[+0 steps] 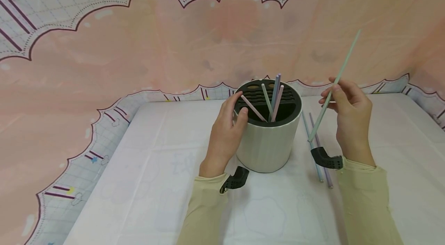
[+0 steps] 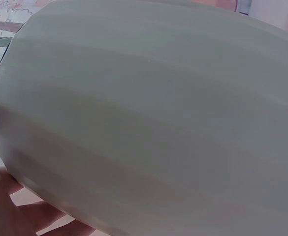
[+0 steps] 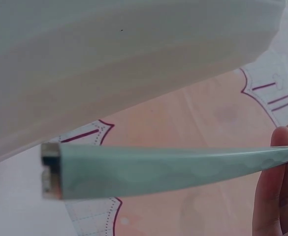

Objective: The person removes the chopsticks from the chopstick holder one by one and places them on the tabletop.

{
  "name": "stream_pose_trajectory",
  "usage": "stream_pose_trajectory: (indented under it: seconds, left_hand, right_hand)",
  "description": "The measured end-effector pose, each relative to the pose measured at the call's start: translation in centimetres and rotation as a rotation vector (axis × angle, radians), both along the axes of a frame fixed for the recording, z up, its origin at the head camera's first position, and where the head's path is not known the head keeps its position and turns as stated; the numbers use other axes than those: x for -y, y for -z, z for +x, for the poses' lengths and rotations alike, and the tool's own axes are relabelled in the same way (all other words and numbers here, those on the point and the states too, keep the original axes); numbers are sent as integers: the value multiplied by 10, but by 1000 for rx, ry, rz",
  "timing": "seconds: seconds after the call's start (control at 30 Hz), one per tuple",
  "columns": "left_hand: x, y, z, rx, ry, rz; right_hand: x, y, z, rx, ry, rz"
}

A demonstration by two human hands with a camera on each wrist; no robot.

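Note:
A pale utensil holder (image 1: 264,148) with a black slotted top stands upright on the table. My left hand (image 1: 224,133) grips it at its left side, thumb over the rim and fingers around the wall; the holder's wall (image 2: 148,113) fills most of the left wrist view. To the right of the holder, my right hand (image 1: 352,117) pinches a mint-green chopstick (image 1: 349,56), tilted with its thick end down. That end has a metallic cap (image 3: 51,170) in the right wrist view. Several pastel chopsticks, among them a pink chopstick (image 1: 253,108), lean in the holder's open front section.
A blue chopstick (image 1: 318,169) and a purple chopstick (image 1: 327,175) lie side by side on the white-covered table (image 1: 156,183), right of the holder. Behind the table hangs a peach cloth (image 1: 174,51) with a scalloped border.

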State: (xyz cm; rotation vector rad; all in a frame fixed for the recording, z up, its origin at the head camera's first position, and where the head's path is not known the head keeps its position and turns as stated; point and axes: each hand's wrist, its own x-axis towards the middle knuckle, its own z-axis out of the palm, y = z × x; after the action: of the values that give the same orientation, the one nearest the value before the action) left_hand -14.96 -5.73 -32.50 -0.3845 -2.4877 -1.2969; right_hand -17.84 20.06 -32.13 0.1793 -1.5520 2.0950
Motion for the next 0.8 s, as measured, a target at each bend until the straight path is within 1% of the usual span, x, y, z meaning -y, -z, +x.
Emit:
stream_pose_trajectory:
  seconds: [0.8]
  left_hand:
    - [0,-1,0,10,7,1]
  right_hand:
    - [0,1,-1,26,-7,27]
